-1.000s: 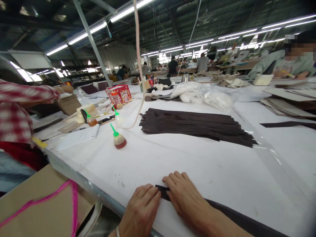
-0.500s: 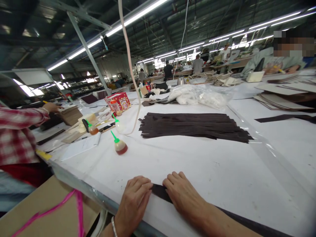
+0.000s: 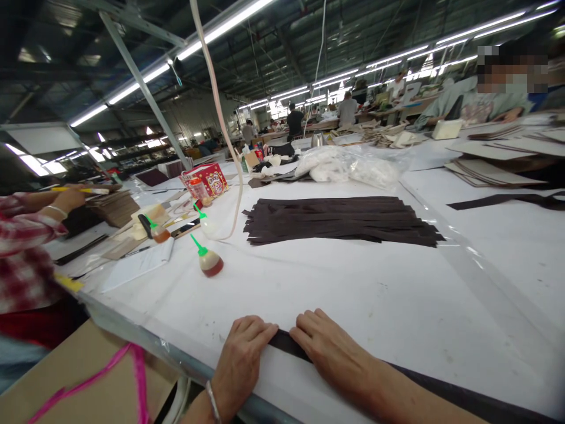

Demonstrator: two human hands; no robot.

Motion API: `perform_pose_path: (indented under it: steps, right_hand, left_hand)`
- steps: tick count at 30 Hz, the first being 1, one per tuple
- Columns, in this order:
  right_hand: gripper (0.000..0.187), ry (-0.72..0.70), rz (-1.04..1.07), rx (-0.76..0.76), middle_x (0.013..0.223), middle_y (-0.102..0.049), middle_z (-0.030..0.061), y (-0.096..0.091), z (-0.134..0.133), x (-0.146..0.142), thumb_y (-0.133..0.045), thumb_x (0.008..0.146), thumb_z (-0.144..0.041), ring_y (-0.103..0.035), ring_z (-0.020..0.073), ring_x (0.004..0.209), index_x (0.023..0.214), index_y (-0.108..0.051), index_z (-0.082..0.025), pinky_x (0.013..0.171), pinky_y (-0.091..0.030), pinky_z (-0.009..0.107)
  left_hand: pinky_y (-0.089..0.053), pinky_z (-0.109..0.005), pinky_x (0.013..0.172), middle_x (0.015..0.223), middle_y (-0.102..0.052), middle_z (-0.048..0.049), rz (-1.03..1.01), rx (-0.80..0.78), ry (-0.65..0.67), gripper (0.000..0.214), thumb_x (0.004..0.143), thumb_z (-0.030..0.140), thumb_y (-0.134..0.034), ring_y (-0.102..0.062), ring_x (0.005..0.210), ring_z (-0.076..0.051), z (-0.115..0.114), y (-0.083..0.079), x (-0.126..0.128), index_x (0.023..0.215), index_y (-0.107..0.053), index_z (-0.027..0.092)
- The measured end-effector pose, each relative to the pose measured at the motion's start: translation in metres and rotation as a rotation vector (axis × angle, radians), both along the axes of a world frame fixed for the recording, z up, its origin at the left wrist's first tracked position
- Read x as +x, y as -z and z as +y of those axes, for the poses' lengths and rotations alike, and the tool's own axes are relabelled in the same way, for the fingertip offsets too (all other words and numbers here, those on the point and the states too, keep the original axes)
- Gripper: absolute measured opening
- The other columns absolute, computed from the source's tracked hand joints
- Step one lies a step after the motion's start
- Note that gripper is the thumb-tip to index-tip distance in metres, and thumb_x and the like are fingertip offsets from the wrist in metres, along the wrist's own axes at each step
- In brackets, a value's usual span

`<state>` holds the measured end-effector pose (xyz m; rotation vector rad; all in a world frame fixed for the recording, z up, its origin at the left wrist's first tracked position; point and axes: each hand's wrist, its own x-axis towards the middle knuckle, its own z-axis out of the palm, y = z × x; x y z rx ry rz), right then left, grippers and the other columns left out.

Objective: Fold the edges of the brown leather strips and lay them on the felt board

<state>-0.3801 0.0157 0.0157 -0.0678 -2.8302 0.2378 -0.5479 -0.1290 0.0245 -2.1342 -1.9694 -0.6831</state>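
Note:
A long dark brown strip lies along the near edge of the white table, running off under my right arm to the lower right. At its left end, my left hand is closed with fingertips pinching the strip. Just to the right, my right hand has its fingers curled on the same strip, the thumb side hidden. A short stretch of strip shows between the two hands. Beyond them lies a wide bundle of similar dark strips. A squeeze bottle with a green nozzle and reddish liquid stands to the left of the bundle.
More green-nozzled bottles, a red box and a hanging hose are at the left. Plastic bags lie behind the bundle. Stacked boards sit at right. A person in a checked sleeve works at left.
The view has shifted slightly. Both hands stay on the strip, its portion between them looking narrower now. The co-worker's hand at left has moved left, holding a yellow tool.

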Motion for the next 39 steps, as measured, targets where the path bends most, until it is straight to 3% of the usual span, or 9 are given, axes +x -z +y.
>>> perform_pose_path:
  steps: [7, 16, 26, 39]
  right_hand:
    - [0.01, -0.06, 0.011, 0.073, 0.084, -0.053, 0.0018, 0.0, 0.004, 0.006, -0.055, 0.091, -0.008, -0.047, 0.0184, 0.077, 0.086, -0.055, -0.016, 0.073, -0.033, 0.032]
    - [0.01, -0.059, -0.031, 0.054, 0.086, -0.054, 0.0025, -0.006, 0.005, 0.014, -0.053, 0.091, -0.007, -0.047, 0.0182, 0.078, 0.089, -0.056, -0.016, 0.074, -0.034, 0.032]
    - [0.01, -0.108, -0.058, 0.128, 0.084, -0.053, 0.0027, -0.014, 0.008, 0.022, -0.052, 0.091, -0.007, -0.046, 0.019, 0.076, 0.093, -0.056, -0.016, 0.073, -0.033, 0.033]
    - [0.014, -0.062, -0.089, -0.023, 0.088, -0.053, 0.0033, -0.01, 0.016, 0.048, -0.05, 0.091, -0.005, -0.047, 0.0183, 0.078, 0.096, -0.056, -0.016, 0.077, -0.033, 0.034]
  left_hand:
    - [-0.049, -0.037, 0.084, 0.101, -0.067, -0.0048, 0.034, -0.014, 0.053, 0.046, 0.087, 0.006, -0.039, -0.058, 0.094, -0.02, -0.001, -0.004, -0.003, 0.127, -0.057, 0.021]
    - [-0.045, -0.037, 0.087, 0.104, -0.066, -0.0052, 0.066, -0.143, 0.066, 0.048, 0.088, 0.006, -0.04, -0.055, 0.101, -0.021, -0.001, -0.008, -0.008, 0.131, -0.053, 0.022]
    - [-0.036, -0.038, 0.093, 0.113, -0.064, -0.0035, 0.196, -0.17, 0.09, 0.05, 0.085, 0.003, -0.04, -0.052, 0.106, -0.021, -0.004, -0.004, -0.011, 0.129, -0.054, 0.023]
    - [-0.032, -0.04, 0.095, 0.102, -0.06, -0.0023, 0.216, -0.196, 0.066, 0.064, 0.081, -0.004, -0.037, -0.049, 0.109, -0.021, 0.004, -0.012, -0.001, 0.134, -0.048, 0.031]
